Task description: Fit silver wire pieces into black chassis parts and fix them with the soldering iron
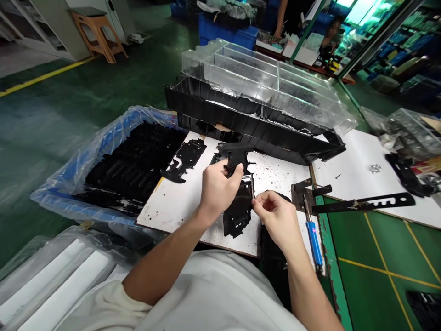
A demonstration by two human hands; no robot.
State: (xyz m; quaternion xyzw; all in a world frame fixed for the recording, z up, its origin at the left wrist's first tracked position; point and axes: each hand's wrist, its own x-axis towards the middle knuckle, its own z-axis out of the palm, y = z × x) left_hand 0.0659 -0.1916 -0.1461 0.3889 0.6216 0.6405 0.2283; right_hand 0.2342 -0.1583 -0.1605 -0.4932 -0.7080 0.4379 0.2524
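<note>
My left hand (220,186) grips the upper part of a black plastic chassis plate (238,207), thumb on top and fingers curled beneath. The plate is held just over the white tabletop (182,202). At the plate's right edge, my right hand (275,214) has its thumb and index finger pinched together beside a thin bright metal strip (252,186); whether anything small sits in the pinch is hidden. Another black plastic plate (188,158) of similar shape lies flat to the left. A blue-handled screwdriver (313,241) rests right of my right hand.
A blue crate (55,188) lined with clear plastic holds many black parts at left. Behind the work stands a black tray (220,115) under a clear divided tray (248,69). A slotted metal bar (368,202) juts rightward past the table edge. Another person's arm (280,20) shows far back.
</note>
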